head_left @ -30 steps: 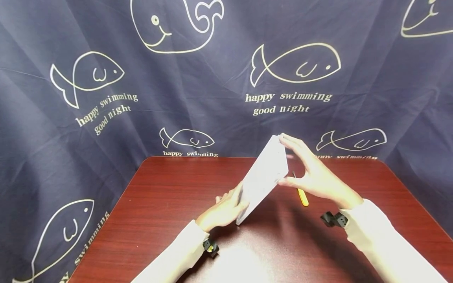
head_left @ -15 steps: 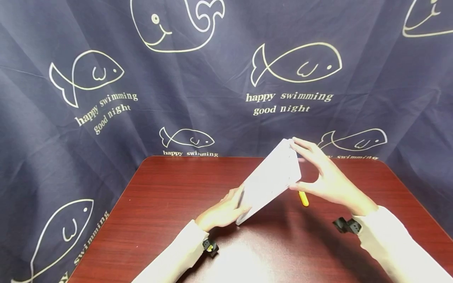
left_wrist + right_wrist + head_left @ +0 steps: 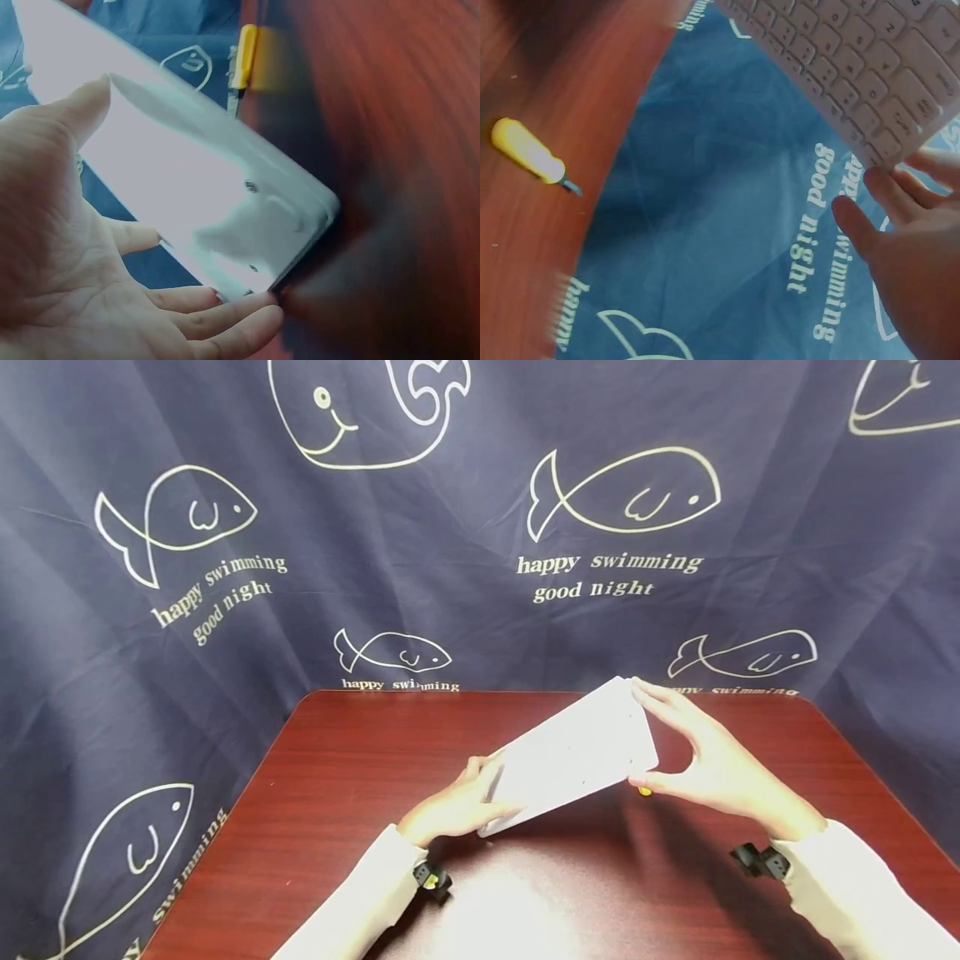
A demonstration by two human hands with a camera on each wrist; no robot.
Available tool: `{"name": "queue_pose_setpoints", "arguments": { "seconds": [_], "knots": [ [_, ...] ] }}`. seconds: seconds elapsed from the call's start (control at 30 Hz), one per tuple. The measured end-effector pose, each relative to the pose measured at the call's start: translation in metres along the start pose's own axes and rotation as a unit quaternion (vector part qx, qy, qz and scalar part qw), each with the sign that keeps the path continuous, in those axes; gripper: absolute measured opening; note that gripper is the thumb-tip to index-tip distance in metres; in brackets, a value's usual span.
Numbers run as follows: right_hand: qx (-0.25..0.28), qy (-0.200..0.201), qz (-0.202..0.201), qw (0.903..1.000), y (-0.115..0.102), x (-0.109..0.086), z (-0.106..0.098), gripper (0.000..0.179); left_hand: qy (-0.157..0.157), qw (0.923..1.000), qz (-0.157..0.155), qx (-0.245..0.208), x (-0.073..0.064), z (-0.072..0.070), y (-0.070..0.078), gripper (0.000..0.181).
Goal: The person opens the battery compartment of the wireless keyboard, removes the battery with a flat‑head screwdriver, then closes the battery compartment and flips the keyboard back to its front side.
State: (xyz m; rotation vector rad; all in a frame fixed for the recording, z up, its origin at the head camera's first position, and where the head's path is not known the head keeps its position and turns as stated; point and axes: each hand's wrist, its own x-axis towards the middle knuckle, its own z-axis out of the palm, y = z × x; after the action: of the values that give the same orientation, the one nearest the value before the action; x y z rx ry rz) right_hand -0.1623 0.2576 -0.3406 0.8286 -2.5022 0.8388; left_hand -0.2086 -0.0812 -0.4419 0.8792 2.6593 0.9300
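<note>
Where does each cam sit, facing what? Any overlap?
Head: worn on the head, facing forward and down at the white, rectangular plastic keyboard; left hand, right hand and white cloth sleeves show.
Left wrist: worn there, facing the keyboard's smooth underside; left hand shows.
Right wrist: worn there, facing the keyboard's keys; right hand shows.
Shared: both wrist views catch the yellow-handled tool with a thin, dark shaft.

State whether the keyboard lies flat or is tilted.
Tilted: in the head view, the keyboard slopes up from the left hand to the right hand.
</note>
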Motion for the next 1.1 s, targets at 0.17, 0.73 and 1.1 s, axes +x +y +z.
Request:
{"name": "queue_pose_setpoints", "arguments": {
  "seconds": [0.17, 0.73, 1.1],
  "knots": [
    [-0.005, -0.025, 0.017, 0.9995, 0.012, -0.012, 0.017, 0.099, 0.019, 0.9998, 0.000, 0.004, -0.012, -0.013, -0.014, 0.072],
    [0.022, -0.131, 0.066, 0.9889, 0.040, -0.023, 0.091, 0.102, 0.066, 0.9869, -0.033, 0.143, -0.027, -0.020, -0.035, 0.064],
    [0.006, -0.181, 0.109, 0.9773, 0.039, -0.031, 0.111, 0.101, 0.058, 0.9709, -0.032, 0.230, -0.023, -0.010, -0.030, 0.083]
  ]
}}
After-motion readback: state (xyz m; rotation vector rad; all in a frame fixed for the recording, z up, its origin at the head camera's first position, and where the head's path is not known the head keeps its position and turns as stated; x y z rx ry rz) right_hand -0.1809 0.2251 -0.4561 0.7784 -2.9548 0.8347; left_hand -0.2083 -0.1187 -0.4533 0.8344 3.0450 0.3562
